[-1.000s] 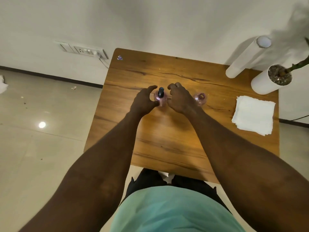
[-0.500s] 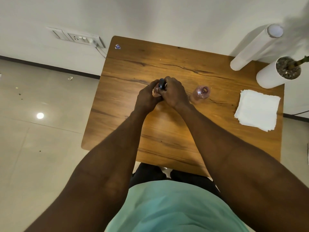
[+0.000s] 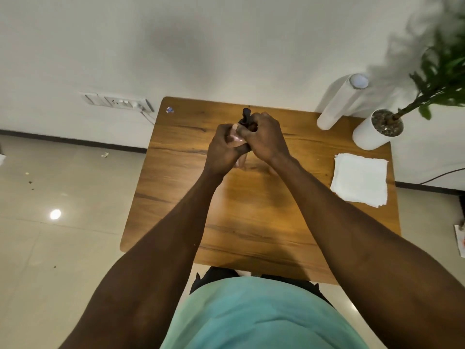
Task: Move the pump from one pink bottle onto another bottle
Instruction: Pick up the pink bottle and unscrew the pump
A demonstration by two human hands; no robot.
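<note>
Fingers (image 3: 241, 133) gripping one bottle (image 3: 236, 139), one pump (image 3: 246, 114)

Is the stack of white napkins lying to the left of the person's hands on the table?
No, the white napkins lie on the table to the right of both hands, below the white plant pot.

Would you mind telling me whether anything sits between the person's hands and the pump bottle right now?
Nothing visible does. The left hand is wrapped around the pink bottle and the right hand grips the black pump at its top, both lifted above the table.
</note>
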